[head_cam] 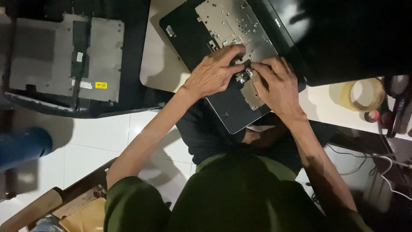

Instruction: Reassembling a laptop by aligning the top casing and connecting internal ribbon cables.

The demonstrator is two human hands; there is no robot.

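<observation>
Two hands, left hand (213, 73) and right hand (277, 83), pinch narrowly at one small connector (243, 76) on one opened laptop (201, 43), far tabletop (156, 64); one tape roll (362, 94) right

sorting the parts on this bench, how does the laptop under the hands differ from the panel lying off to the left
The laptop lies on the pale table, its metal inner plate bared; the panel lies apart over the tiled floor. The left hand and right hand press on the laptop; nothing touches the panel. The laptop sits at an angle, the panel nearly square. Both show grey metal framed in black.
</observation>
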